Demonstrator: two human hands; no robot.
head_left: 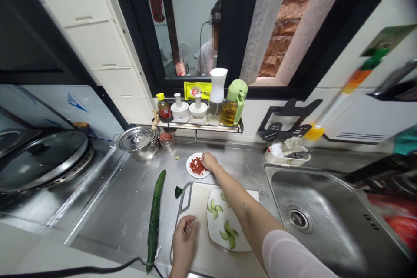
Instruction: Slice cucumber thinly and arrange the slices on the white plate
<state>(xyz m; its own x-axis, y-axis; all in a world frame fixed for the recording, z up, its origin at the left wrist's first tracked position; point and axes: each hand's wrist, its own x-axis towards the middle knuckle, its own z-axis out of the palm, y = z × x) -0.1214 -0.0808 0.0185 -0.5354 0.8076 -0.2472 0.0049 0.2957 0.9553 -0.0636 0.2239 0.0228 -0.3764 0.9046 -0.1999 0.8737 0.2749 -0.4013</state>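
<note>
My right hand (209, 162) reaches over the right side of a small white dish (192, 174), its bunched fingertips down among red goji berries (196, 166). Below my right forearm lies a white plate (217, 230) with cucumber slices (230, 234) fanned out like petals in several groups; my arm hides part of it. The plate rests on a grey-edged cutting board (199, 202). Over the board's left part my left hand (185, 239) is held with curled fingers; anything inside them is too small to make out. A long whole cucumber (156, 213) lies left of the board.
A cucumber end (178, 191) and a thin slice (177, 157) lie on the steel counter. A lidded pot (140, 143) stands at the back left, below a rack (208, 127) of seasoning jars and an oil bottle (233, 104). The sink (312, 200) is on the right. A black cable (97, 270) crosses the front left.
</note>
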